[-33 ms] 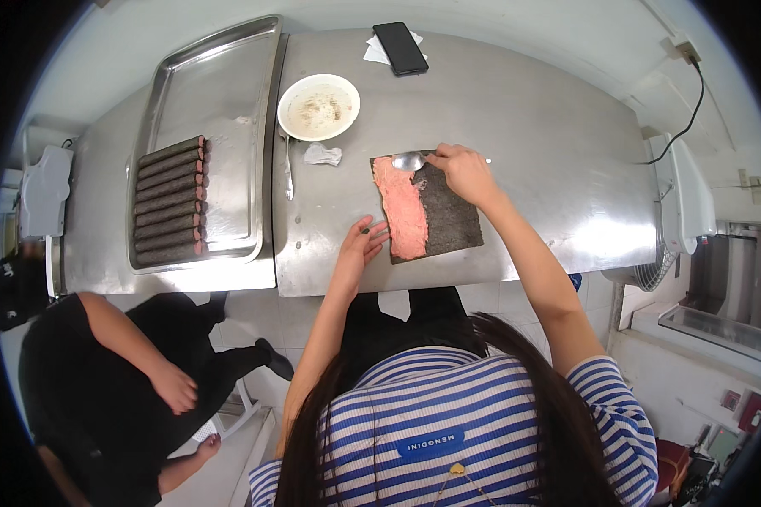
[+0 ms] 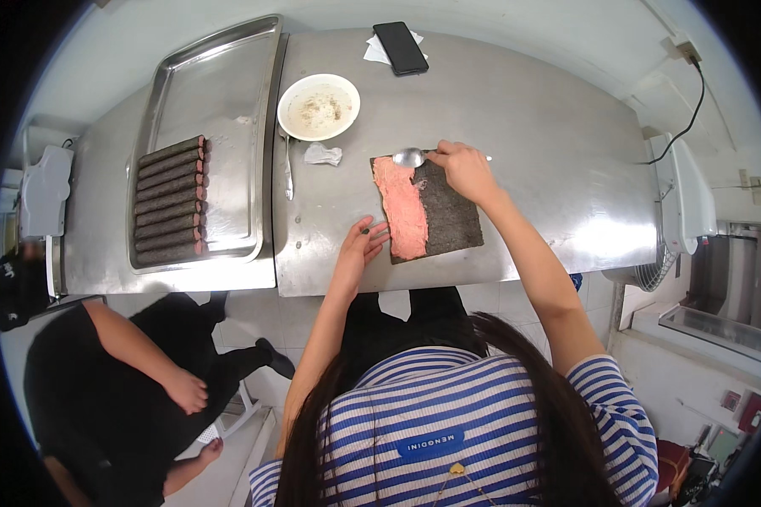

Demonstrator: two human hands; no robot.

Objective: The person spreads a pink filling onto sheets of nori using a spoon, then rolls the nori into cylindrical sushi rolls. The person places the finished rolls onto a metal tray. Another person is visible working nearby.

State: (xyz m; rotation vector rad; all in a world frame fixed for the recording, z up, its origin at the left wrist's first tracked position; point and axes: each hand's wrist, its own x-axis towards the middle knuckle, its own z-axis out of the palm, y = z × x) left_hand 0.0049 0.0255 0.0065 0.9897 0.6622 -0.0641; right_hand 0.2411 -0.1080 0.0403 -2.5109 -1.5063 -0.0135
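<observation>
A dark sheet of seaweed [image 2: 455, 215] lies flat on the steel table, its left part covered by a band of pink paste [image 2: 404, 211]. My right hand [image 2: 463, 171] is closed around the handle of a metal spoon [image 2: 409, 158], whose bowl rests at the far end of the paste. Beside the sheet's left edge, my left hand [image 2: 365, 245] has its fingers spread and holds nothing; the fingertips are at or very near that edge.
Left of the sheet, a metal tray [image 2: 228, 93] holds several seaweed rolls [image 2: 171, 198]. A white bowl [image 2: 319, 107], a crumpled tissue [image 2: 322, 154] and another spoon [image 2: 289, 169] sit between. A phone [image 2: 400, 48] lies at the back. Someone in black [image 2: 118, 380] sits at left.
The seated person's hand at the left has shifted slightly to the right. My own hands, the spoon and the sheet look almost unmoved.
</observation>
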